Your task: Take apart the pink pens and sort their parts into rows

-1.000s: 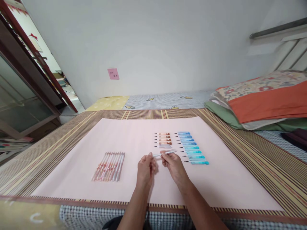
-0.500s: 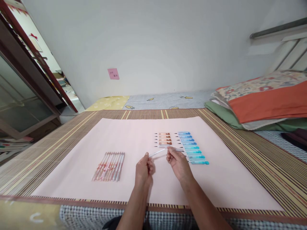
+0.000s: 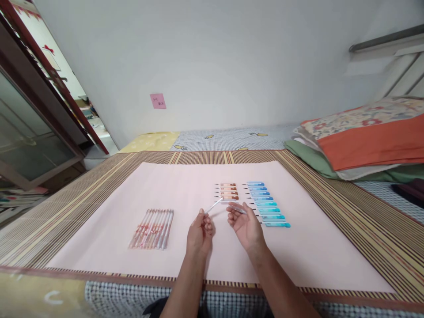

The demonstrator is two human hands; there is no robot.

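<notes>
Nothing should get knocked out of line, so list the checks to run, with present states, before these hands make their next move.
1. Left hand has a grip on the slim white plastic stick: ok, pinched near its lower end.
2. Right hand holds the pale translucent piece: ok, though how firmly cannot be judged.
3. Stick and piece apart: ok, a gap shows between them.
4. Brown-and-white pens with dark tips lined up: ok, stacked in a column.
5. Slender blue-and-teal pens clear of the right hand: cannot tell; it hides some of the nearest tips.
6. Pinkish-white pens clear of the left hand: ok.
</notes>
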